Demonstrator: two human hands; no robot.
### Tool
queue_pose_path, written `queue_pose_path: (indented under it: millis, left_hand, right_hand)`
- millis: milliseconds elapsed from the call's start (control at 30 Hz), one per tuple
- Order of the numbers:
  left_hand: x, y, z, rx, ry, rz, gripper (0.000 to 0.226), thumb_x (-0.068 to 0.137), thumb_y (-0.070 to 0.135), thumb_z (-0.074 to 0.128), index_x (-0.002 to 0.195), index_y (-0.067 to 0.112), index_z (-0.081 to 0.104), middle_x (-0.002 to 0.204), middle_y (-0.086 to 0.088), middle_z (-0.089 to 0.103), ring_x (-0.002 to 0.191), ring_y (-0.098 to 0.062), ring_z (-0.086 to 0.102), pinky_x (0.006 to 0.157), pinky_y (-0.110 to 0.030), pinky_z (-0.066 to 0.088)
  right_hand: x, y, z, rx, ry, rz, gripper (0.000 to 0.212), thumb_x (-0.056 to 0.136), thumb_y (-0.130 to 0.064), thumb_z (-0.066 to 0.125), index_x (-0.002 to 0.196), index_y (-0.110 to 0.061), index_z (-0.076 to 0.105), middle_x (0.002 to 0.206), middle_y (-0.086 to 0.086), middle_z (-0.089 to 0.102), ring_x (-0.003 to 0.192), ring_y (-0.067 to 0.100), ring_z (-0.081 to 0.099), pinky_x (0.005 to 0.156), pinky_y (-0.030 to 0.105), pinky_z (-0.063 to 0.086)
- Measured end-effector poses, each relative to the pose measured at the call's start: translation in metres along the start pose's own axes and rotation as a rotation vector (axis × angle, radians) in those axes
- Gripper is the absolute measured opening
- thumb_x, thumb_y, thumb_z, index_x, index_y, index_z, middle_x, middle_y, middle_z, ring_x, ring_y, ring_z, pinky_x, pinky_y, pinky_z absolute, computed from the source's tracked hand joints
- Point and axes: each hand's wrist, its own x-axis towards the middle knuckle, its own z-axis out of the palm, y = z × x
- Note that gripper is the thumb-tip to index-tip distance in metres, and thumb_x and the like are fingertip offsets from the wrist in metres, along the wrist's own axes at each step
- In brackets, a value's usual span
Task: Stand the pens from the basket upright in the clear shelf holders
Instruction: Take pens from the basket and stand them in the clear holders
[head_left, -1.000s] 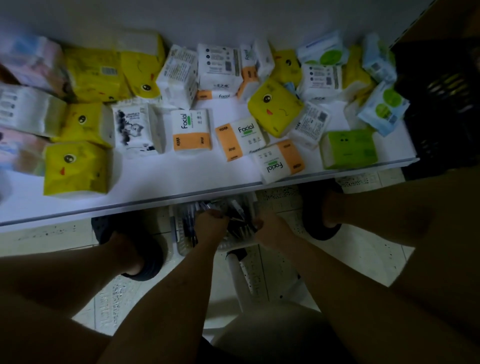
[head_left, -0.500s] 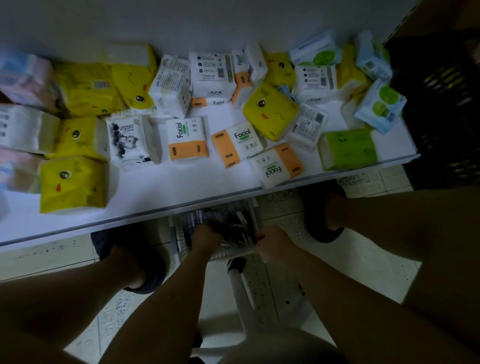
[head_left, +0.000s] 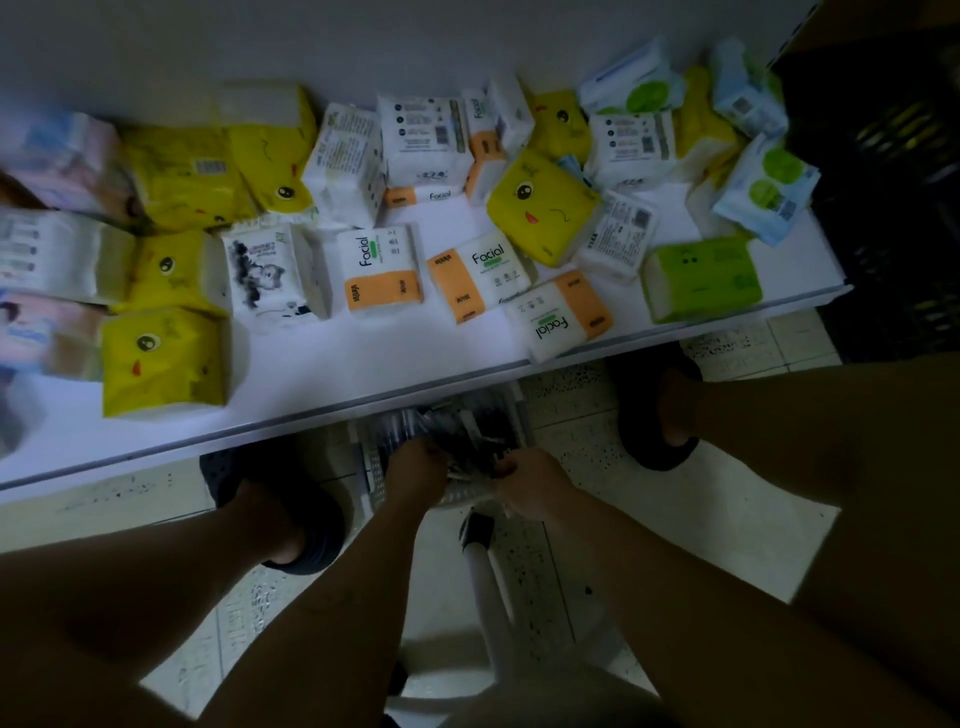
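A white slotted basket (head_left: 371, 470) sits on the floor between my feet, partly under the shelf edge. It is full of dark pens (head_left: 457, 426). My left hand (head_left: 418, 467) reaches down into the basket, its fingers curled among the pens. Just to the right, my right hand (head_left: 530, 480) is also in the basket with its fingers curled on pens. The dim light hides exactly what each hand holds. No clear holder is in view.
A white shelf (head_left: 363, 374) runs across the view above the basket, covered with several tissue packs (head_left: 379, 270) in yellow, white, orange and green. A black crate (head_left: 893, 208) stands at the right. A white stool leg (head_left: 485, 582) lies under my arms. My feet flank the basket.
The view has shifted slightly and both hands have moved a little nearer each other inside the basket, still among the pens.
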Motion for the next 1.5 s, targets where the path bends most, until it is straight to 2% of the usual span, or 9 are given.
queue_pose_path:
  millis: [233,367,500,600,733,967,1133,1267,1500]
  left_hand:
    - [-0.038,0.024,-0.049,-0.032,0.031,0.118,0.012,0.093,0.019,0.060,0.093,0.009,0.066,0.079,-0.003,0.063,0.067,-0.009,0.056,0.055,-0.019,0.040]
    - [-0.072,0.044,-0.090,-0.137,0.080,0.242,0.014,0.088,0.012,0.064,0.079,0.023,0.061,0.074,0.009,0.060,0.072,-0.009,0.060,0.063,-0.015,0.049]
    - [-0.103,0.062,-0.127,-0.247,0.154,0.346,0.012,0.085,0.008,0.070,0.085,0.020,0.067,0.084,0.007,0.067,0.074,-0.001,0.060,0.056,-0.002,0.042]
    - [-0.123,0.075,-0.149,-0.393,0.214,0.427,0.011,0.084,0.008,0.072,0.080,0.015,0.065,0.093,-0.001,0.069,0.080,-0.007,0.065,0.061,-0.007,0.045]
    - [-0.152,0.103,-0.177,-0.586,0.204,0.543,0.005,0.091,-0.002,0.060,0.092,-0.005,0.056,0.093,-0.016,0.064,0.078,-0.016,0.064,0.071,-0.025,0.053]
    - [-0.213,0.163,-0.230,-0.648,0.445,0.808,0.008,0.091,0.010,0.064,0.087,0.017,0.061,0.085,0.000,0.066,0.078,-0.013,0.062,0.079,-0.039,0.055]
    - [-0.266,0.195,-0.272,-0.723,0.490,0.929,0.004,0.090,0.017,0.066,0.091,0.021,0.066,0.091,-0.002,0.070,0.083,-0.009,0.065,0.085,-0.040,0.056]
    - [-0.310,0.215,-0.304,-0.719,0.525,1.064,0.007,0.089,0.017,0.068,0.095,0.020,0.069,0.089,-0.010,0.071,0.087,-0.024,0.068,0.078,-0.041,0.059]
    - [-0.364,0.260,-0.361,-0.637,0.617,1.168,0.015,0.088,0.019,0.068,0.101,0.012,0.067,0.092,-0.010,0.069,0.080,-0.020,0.069,0.067,-0.031,0.060]
  right_hand:
    - [-0.025,-0.006,-0.019,0.059,0.057,-0.123,0.007,0.083,-0.002,0.063,0.089,-0.006,0.063,0.086,0.015,0.066,0.079,0.029,0.065,0.073,0.035,0.055]
    - [-0.054,-0.019,-0.038,0.024,0.133,-0.280,0.018,0.086,-0.001,0.061,0.081,-0.017,0.055,0.076,-0.001,0.058,0.075,0.019,0.059,0.060,0.023,0.045]
    - [-0.085,-0.035,-0.051,0.080,0.214,-0.452,0.013,0.088,-0.005,0.059,0.086,-0.018,0.057,0.074,-0.004,0.058,0.070,0.020,0.061,0.068,0.040,0.055]
    - [-0.105,-0.047,-0.059,0.097,0.286,-0.577,0.005,0.094,-0.020,0.057,0.088,-0.019,0.058,0.075,-0.001,0.061,0.072,0.022,0.063,0.068,0.039,0.055]
    - [-0.139,-0.063,-0.073,0.129,0.402,-0.734,0.024,0.096,-0.022,0.056,0.073,-0.029,0.051,0.063,-0.004,0.058,0.060,0.016,0.057,0.056,0.027,0.042]
    - [-0.209,-0.111,-0.111,0.257,0.503,-0.949,0.008,0.091,-0.015,0.063,0.093,-0.023,0.064,0.068,0.001,0.062,0.063,0.023,0.062,0.062,0.040,0.054]
    - [-0.273,-0.142,-0.141,0.284,0.559,-1.088,0.015,0.088,-0.014,0.068,0.083,-0.025,0.062,0.073,-0.002,0.064,0.061,0.017,0.063,0.055,0.035,0.055]
    - [-0.321,-0.162,-0.163,0.242,0.611,-1.177,0.021,0.083,-0.025,0.075,0.077,-0.028,0.055,0.065,-0.001,0.063,0.052,0.011,0.058,0.048,0.028,0.049]
    - [-0.386,-0.205,-0.208,0.249,0.636,-1.372,0.025,0.083,-0.013,0.074,0.100,-0.028,0.064,0.073,0.005,0.058,0.066,0.025,0.060,0.061,0.044,0.056]
